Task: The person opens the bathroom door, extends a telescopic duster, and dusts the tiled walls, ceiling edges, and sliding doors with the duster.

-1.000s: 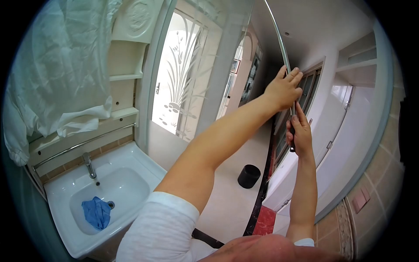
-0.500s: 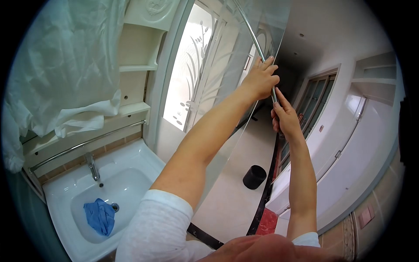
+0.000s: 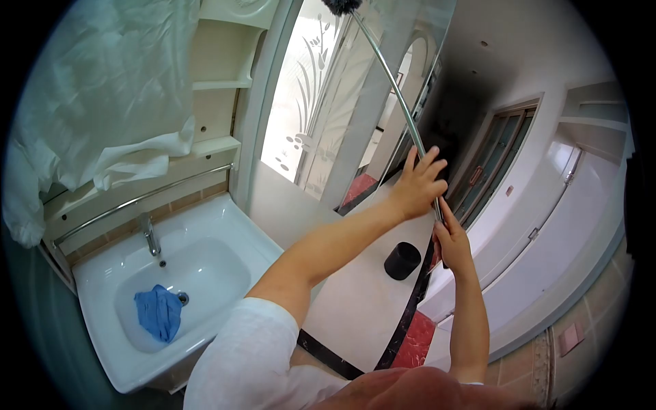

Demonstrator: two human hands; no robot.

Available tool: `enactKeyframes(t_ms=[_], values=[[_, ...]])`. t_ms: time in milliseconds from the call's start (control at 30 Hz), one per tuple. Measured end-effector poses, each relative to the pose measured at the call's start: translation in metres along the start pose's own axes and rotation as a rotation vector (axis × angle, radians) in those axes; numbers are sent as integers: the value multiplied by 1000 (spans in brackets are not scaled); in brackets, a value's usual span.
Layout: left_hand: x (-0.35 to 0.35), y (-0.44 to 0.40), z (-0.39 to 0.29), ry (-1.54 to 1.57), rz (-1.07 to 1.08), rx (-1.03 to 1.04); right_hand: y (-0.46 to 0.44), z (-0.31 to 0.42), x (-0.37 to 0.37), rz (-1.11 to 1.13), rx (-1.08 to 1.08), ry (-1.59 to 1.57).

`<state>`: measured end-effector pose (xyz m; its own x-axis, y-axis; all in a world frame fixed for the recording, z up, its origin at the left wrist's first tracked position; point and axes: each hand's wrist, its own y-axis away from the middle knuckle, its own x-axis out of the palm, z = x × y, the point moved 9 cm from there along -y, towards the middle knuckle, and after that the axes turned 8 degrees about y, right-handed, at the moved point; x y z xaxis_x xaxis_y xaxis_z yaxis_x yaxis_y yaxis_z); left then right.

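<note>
Strong white light admitted through etched glass panel (image 3: 290, 130), partly washed out; far hallway (image 3: 454, 113) sunk in deep shadow; small highlights scattered on sink (image 3: 212, 273) and metal pole (image 3: 392, 78); straight lines bent by wide lens; corners blacked out by round vignette.

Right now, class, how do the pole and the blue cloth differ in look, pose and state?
The pole is long, straight and shiny; the blue cloth is crumpled. The pole slants upward, held in the right hand; the blue cloth lies in the sink, untouched. The pole bears a fluffy dark head; the blue cloth looks plain.
</note>
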<state>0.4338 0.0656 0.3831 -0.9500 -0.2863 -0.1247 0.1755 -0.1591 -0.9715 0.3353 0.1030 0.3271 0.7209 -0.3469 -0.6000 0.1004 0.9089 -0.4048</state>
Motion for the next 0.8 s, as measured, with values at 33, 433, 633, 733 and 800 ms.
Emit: enactKeyframes(t_ms=[33,433,633,733,800], values=[[5,9,-11,24,-7,-23,11,-12,-2,21,16,18],[48,15,-121,212,1,59,112,-70,-62,-89,34,24],[49,-64,-129,243,66,301,96,-32,-95,-248,-35,-228],[51,-85,-118,144,173,337,75,-21,-100,-238,-72,-310],[43,-84,-107,123,166,290,64,-17,-93,-192,-105,-357]])
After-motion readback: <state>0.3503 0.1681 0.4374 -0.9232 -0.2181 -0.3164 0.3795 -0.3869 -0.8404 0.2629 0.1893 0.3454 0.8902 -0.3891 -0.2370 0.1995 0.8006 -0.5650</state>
